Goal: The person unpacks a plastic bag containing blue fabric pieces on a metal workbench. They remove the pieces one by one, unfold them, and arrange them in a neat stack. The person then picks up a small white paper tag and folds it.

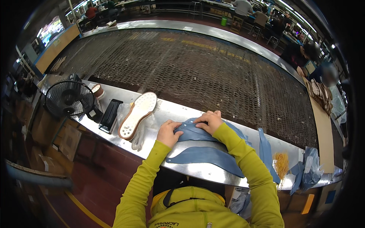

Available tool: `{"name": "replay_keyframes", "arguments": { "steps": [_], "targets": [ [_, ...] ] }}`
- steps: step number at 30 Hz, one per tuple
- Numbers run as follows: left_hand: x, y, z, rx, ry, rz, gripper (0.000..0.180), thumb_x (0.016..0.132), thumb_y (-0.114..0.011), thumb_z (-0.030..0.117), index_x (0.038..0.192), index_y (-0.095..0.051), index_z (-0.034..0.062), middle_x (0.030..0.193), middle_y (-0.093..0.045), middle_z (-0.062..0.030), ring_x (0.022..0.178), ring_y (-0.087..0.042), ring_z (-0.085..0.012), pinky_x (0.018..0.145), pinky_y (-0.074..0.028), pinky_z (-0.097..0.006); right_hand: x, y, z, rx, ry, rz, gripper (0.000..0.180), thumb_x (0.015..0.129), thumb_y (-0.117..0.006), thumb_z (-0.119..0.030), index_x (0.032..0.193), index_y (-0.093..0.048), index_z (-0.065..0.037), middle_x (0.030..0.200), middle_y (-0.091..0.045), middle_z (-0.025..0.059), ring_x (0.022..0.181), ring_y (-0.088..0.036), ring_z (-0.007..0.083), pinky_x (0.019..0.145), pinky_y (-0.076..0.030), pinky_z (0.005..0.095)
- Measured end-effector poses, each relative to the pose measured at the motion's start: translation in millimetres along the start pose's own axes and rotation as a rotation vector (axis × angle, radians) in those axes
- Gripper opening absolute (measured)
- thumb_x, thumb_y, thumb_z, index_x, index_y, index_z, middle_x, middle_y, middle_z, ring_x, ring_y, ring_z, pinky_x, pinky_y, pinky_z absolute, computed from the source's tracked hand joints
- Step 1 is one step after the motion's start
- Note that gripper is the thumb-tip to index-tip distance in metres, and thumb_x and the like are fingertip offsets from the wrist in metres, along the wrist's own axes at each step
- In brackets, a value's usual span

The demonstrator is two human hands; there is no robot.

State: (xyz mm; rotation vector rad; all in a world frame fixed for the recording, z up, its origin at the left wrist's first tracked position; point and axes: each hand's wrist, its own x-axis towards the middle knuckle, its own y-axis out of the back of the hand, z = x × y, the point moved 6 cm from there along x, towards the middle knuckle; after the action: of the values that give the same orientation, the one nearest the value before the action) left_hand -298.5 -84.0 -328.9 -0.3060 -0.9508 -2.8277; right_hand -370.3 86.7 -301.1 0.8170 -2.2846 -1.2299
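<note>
A small stack of blue, leather-like cut pieces (197,133) with small white labels lies on the metal ledge in front of me. My left hand (168,133) grips the stack's left end, fingers bent over it and thumb close by. At the far edge of the same pieces, my right hand (210,121) has its fingers curled down onto them; its fingertips are partly hidden. Nearer to me lies a separate long, curved blue piece (205,159), touched by neither hand. Another narrow blue piece (266,152) rests right of my right forearm.
To the left are a white-and-brown shoe sole (138,114), a black box-shaped object (110,116) and a black fan (69,98). Yellow strings (280,165) and a plastic bag (312,169) lie right. Beyond the ledge stretches a mesh conveyor (182,68); people work farther off.
</note>
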Motion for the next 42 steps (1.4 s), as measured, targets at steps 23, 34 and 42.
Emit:
{"name": "replay_keyframes", "arguments": {
  "steps": [23,34,42],
  "targets": [
    [-41.1,54.6,48.6,-0.685,-0.106,0.315,0.015,0.075,-0.069,-0.011,0.085,-0.064,0.0000,0.083,-0.066,-0.0078,0.078,-0.063,-0.0136,0.072,-0.050,-0.025,-49.9,45.6,29.2,0.358,-0.101,-0.386,0.034,0.072,-0.081,-0.032,0.086,-0.067,-0.005,0.064,-0.060,0.0028,0.055,-0.046,0.0089,0.056,-0.039,0.0240],
    [-118.0,32.3,-6.9,-0.645,0.407,0.240,0.012,0.081,-0.070,-0.002,0.081,-0.059,0.0000,0.072,-0.061,-0.0020,0.064,-0.055,-0.0054,0.060,-0.044,-0.019,-122.4,33.4,38.8,0.431,-0.327,-0.256,0.033,0.079,-0.077,-0.017,0.103,-0.062,-0.001,0.097,-0.067,0.0034,0.089,-0.059,0.0107,0.079,-0.047,0.0263],
    [-135.9,25.1,-21.9,-0.279,0.322,0.252,0.010,0.080,-0.069,0.000,0.080,-0.059,0.0002,0.070,-0.055,0.0009,0.058,-0.049,-0.0041,0.054,-0.040,-0.019,-172.5,15.8,27.4,0.235,-0.464,0.034,0.042,0.077,-0.073,-0.015,0.115,-0.056,-0.007,0.099,-0.062,0.0144,0.091,-0.060,0.0301,0.076,-0.048,0.0377]
  ]
}}
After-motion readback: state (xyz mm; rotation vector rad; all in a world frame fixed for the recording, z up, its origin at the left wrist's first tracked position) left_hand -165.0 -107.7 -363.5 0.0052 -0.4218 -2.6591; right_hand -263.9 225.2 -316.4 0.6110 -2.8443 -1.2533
